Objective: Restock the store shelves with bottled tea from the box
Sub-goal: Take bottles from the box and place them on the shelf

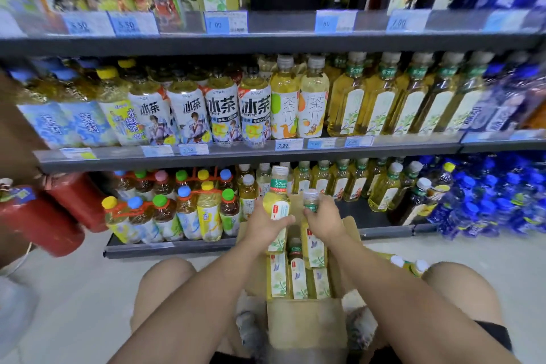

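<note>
A: Working from the left of the frame: your left hand (267,226) is wrapped around the body of a tea bottle (277,204), lifted clear of the box (307,325) at lower centre. Your right hand (323,220) is closed around the neck of a second bottle (312,233), which looks only partly drawn out. What worries you here?

B: Two bottles at once. A one-handed hold on a smooth label could slip, and the left bottle would likely drop onto those packed below. The bottom shelf (384,232) in mid-frame already stands crowded behind the box, so pushing a bottle in carelessly could topple the front row.

A: And the neck hold on the right?

B: If you pull at an angle, the bottle may snag its neighbours and tilt the box.

A: Anything legible?

B: On the middle shelf, centre-left bottles read "冰茶"; beside them, two read "茶π". The lifted bottle's green collar reads "东方树叶". Price tags show 5.50 upper left and 7.00 centre; others are too blurred.
</note>
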`<state>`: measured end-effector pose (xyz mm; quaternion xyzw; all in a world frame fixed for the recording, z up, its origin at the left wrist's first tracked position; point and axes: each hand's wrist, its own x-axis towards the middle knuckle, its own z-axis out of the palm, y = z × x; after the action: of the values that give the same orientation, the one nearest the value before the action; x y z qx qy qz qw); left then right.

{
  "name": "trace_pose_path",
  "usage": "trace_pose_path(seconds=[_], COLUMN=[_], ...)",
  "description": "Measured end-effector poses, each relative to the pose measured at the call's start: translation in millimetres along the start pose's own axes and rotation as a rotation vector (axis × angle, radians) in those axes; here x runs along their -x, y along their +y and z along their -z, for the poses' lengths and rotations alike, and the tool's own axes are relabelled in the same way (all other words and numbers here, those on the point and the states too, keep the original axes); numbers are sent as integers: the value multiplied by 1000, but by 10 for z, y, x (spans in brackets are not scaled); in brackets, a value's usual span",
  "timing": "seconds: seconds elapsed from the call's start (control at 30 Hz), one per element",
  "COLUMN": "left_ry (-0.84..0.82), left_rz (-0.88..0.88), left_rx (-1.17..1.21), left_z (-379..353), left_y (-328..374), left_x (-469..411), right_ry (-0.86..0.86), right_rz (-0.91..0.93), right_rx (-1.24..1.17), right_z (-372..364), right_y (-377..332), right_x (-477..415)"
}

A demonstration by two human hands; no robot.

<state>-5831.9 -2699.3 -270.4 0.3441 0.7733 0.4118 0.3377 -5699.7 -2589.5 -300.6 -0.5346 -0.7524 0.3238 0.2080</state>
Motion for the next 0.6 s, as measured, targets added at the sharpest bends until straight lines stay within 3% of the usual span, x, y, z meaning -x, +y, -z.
trace_pose_path(seconds=[0.33,0.6], left_ry=[29,181], left_rz=[-333,-626], left_rx=[34,-14], left_z=[602,1196], left_y=[1308,2542], left_x=[330,458], right_ry=[262,429], right_rz=[370,595], right_rx=[-114,-123], right_z=[1463,2540], right_y=[-1381,-2386], right_x=[233,288])
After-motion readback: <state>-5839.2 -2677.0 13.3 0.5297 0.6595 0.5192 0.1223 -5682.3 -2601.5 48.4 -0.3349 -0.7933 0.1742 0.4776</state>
